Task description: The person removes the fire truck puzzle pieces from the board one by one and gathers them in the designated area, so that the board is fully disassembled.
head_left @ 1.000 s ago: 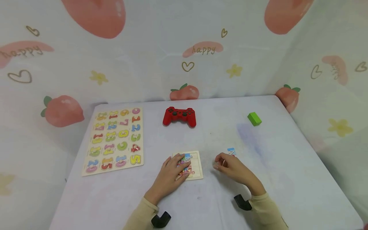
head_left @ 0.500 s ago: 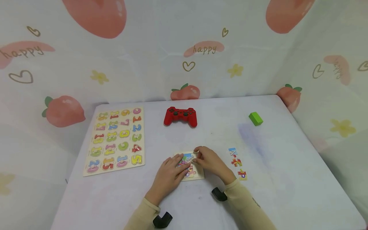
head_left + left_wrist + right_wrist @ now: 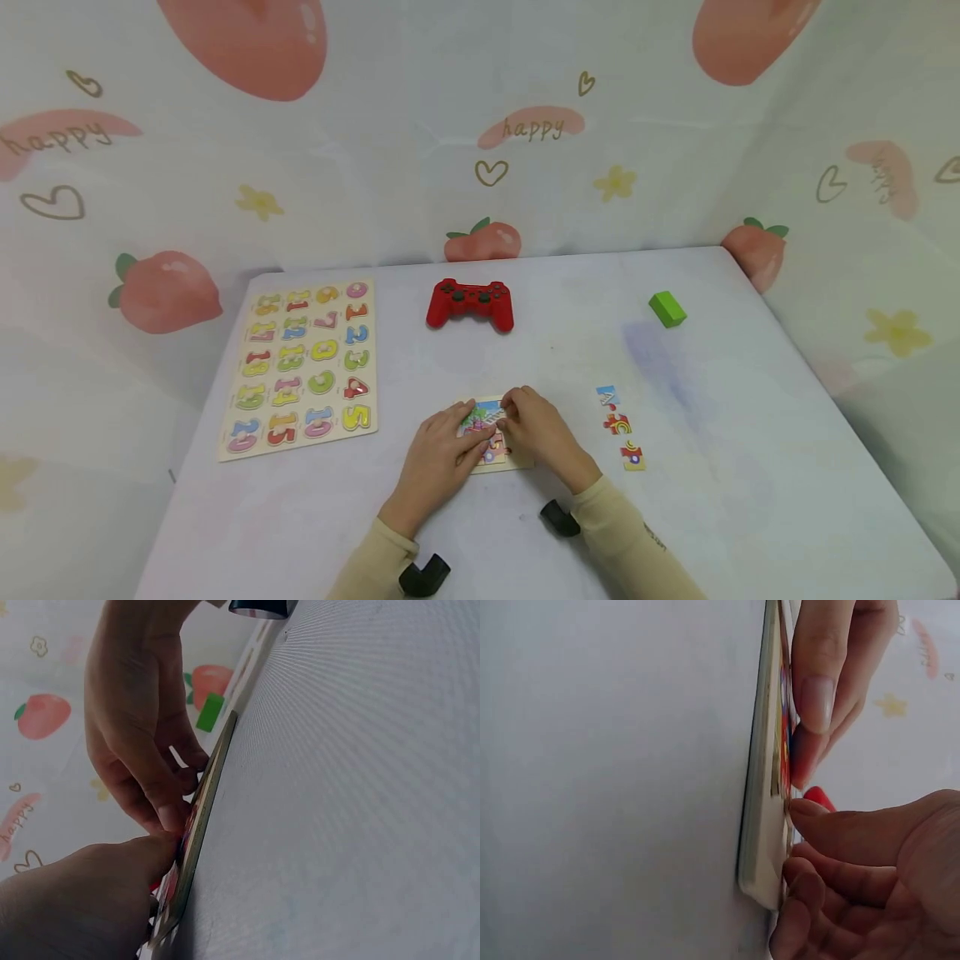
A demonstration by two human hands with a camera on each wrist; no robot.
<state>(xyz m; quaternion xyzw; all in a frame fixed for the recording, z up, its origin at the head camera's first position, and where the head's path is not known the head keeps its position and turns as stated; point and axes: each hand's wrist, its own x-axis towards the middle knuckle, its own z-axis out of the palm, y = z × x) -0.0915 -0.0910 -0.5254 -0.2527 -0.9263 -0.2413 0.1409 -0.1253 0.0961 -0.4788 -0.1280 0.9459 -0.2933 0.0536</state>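
A small wooden jigsaw tray (image 3: pixel 519 462) lies on the table, its colourful picture partly filled with pieces. My left hand (image 3: pixel 441 450) rests on the tray's left part, fingers spread over the pieces. At the upper right of the picture, my right hand (image 3: pixel 542 429) has thumb and fingers curled close together around a puzzle piece, which is mostly hidden by the fingers. In the right wrist view the right thumb (image 3: pixel 817 814) touches the picture's edge, close to the left fingers (image 3: pixel 821 697). To the right lie three loose puzzle pieces, among them a red-yellow puzzle piece (image 3: pixel 617 424).
Farther back sits a red game controller (image 3: pixel 470 305). A large number puzzle board (image 3: pixel 300 367) occupies the table's left side, and a green block (image 3: pixel 667 309) stands at the back right. A patterned curtain (image 3: pixel 405 167) hangs behind the table.
My right hand has moved left from beside the loose pieces onto the tray, then slightly closer to the left hand. The left hand stays on the tray.
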